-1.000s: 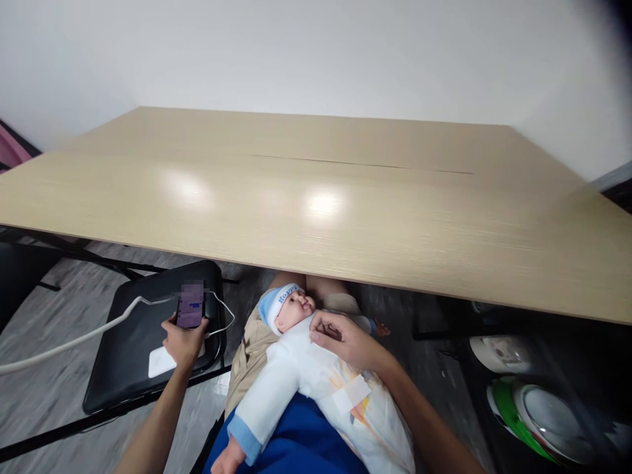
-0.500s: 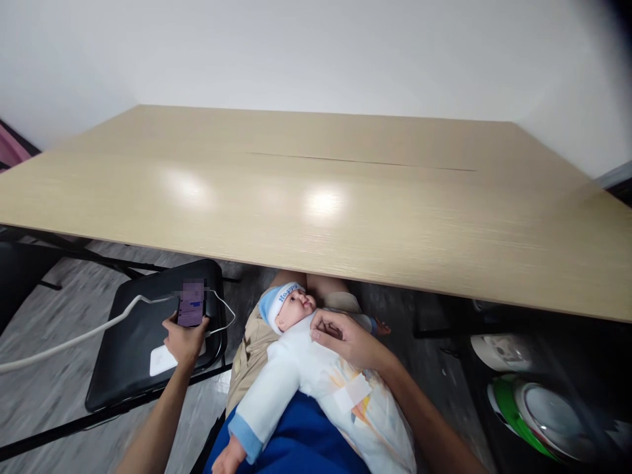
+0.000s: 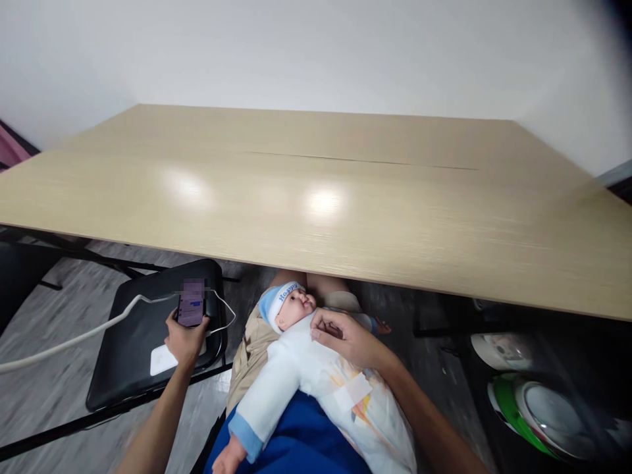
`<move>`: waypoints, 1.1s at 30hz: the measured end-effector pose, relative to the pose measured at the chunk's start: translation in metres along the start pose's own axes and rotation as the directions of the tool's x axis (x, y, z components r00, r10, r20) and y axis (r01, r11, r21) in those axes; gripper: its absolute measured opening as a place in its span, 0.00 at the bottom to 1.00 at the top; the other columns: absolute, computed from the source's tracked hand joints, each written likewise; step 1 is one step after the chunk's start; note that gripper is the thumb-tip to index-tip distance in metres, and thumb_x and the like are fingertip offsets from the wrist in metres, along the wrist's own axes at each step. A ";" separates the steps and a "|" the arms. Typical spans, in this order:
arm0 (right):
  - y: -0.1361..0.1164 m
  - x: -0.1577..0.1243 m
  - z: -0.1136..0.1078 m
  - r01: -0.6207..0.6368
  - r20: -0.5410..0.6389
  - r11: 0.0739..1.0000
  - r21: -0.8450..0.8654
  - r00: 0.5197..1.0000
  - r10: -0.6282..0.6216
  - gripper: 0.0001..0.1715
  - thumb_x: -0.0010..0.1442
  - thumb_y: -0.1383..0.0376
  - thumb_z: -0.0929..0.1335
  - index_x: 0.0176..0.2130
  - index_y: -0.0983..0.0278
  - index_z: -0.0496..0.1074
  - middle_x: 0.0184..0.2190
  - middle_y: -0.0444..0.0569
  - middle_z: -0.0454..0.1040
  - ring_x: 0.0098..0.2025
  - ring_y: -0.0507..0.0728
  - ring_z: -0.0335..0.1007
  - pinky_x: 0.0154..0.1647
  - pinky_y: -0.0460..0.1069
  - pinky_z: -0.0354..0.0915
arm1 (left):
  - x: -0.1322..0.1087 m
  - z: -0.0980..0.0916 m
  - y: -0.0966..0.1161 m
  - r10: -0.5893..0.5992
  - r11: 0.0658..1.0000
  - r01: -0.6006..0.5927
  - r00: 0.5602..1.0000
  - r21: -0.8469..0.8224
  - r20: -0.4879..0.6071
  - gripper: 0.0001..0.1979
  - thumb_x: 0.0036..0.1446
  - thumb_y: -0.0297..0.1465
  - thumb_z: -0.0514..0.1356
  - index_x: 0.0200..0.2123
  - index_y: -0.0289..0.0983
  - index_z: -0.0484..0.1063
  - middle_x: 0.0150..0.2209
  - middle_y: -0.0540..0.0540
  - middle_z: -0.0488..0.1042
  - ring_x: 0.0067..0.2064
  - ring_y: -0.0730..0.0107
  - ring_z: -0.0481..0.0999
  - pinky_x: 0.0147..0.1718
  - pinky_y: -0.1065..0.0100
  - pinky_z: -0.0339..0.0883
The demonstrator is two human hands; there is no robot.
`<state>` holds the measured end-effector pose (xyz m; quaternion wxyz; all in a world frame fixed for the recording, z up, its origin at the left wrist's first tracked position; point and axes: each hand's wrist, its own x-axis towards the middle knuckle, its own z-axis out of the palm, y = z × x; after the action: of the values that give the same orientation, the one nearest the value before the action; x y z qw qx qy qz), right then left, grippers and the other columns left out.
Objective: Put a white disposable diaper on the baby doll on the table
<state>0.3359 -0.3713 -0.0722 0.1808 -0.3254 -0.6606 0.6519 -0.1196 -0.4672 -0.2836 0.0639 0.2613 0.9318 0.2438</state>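
Observation:
A baby doll (image 3: 291, 375) in white clothes and a blue and white cap lies across my lap, its head toward the table edge. My right hand (image 3: 340, 337) rests on the doll's chest just below its chin, fingers curled and pinching the white cloth. My left hand (image 3: 184, 339) is out to the left over a black chair seat, closed round a phone (image 3: 191, 310) with a lit screen. A white cable (image 3: 99, 329) runs from the phone away to the left.
A wide light wooden table (image 3: 316, 197) fills the middle of the view, its near edge just above the doll's head. The black chair (image 3: 128, 355) carries a white pad. Green and white lidded bowls (image 3: 538, 415) stand on the floor at right.

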 end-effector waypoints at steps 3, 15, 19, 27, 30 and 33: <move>0.000 0.000 0.000 0.004 0.002 1.000 0.019 1.000 -0.004 0.22 0.74 0.47 0.71 0.39 0.61 0.70 0.31 0.39 0.61 0.33 0.53 0.55 0.35 0.51 0.53 | 0.000 0.001 -0.001 0.003 1.000 -0.003 1.000 0.002 0.001 0.50 0.55 0.52 0.72 0.74 0.43 0.57 0.68 0.35 0.76 0.67 0.34 0.78 0.67 0.42 0.67; 0.001 0.000 0.000 0.001 -0.005 1.000 0.003 1.000 -0.001 0.22 0.74 0.47 0.71 0.39 0.61 0.70 0.30 0.39 0.60 0.33 0.53 0.55 0.34 0.51 0.53 | 0.000 0.001 -0.002 0.006 1.000 -0.006 1.000 0.001 -0.005 0.49 0.55 0.52 0.72 0.74 0.44 0.57 0.69 0.36 0.75 0.67 0.35 0.77 0.68 0.40 0.68; 0.002 0.000 -0.001 0.002 -0.005 1.000 -0.002 1.000 -0.002 0.21 0.74 0.47 0.71 0.39 0.61 0.70 0.30 0.39 0.59 0.33 0.52 0.54 0.35 0.51 0.52 | 0.000 0.001 -0.002 0.008 1.000 -0.008 1.000 0.005 0.000 0.49 0.55 0.53 0.72 0.73 0.43 0.58 0.69 0.35 0.75 0.68 0.34 0.77 0.68 0.41 0.68; 0.000 0.000 0.000 0.004 -0.010 1.000 0.001 1.000 -0.004 0.22 0.74 0.47 0.71 0.39 0.61 0.70 0.30 0.39 0.60 0.33 0.53 0.55 0.34 0.51 0.53 | 0.001 0.001 -0.002 0.008 1.000 -0.008 1.000 0.014 0.005 0.49 0.55 0.52 0.72 0.73 0.44 0.57 0.68 0.35 0.76 0.66 0.34 0.78 0.66 0.40 0.68; 0.000 0.000 0.000 0.005 -0.012 1.000 -0.003 1.000 -0.005 0.22 0.74 0.47 0.72 0.38 0.61 0.70 0.30 0.39 0.60 0.33 0.53 0.55 0.35 0.51 0.53 | 0.002 0.001 -0.002 0.007 1.000 -0.007 1.000 0.014 0.004 0.50 0.54 0.53 0.72 0.73 0.44 0.57 0.68 0.34 0.75 0.67 0.33 0.78 0.66 0.40 0.69; -0.001 0.000 0.000 0.004 -0.008 1.000 -0.002 1.000 -0.004 0.22 0.74 0.47 0.72 0.39 0.61 0.70 0.30 0.39 0.60 0.33 0.53 0.54 0.34 0.51 0.53 | 0.002 0.002 -0.002 0.009 1.000 -0.009 1.000 0.013 0.000 0.49 0.55 0.53 0.72 0.73 0.44 0.57 0.69 0.35 0.75 0.67 0.34 0.77 0.67 0.40 0.68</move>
<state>0.3359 -0.3709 -0.0717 0.1843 -0.3268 -0.6611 0.6498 -0.1216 -0.4671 -0.2859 0.0611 0.2659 0.9322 0.2380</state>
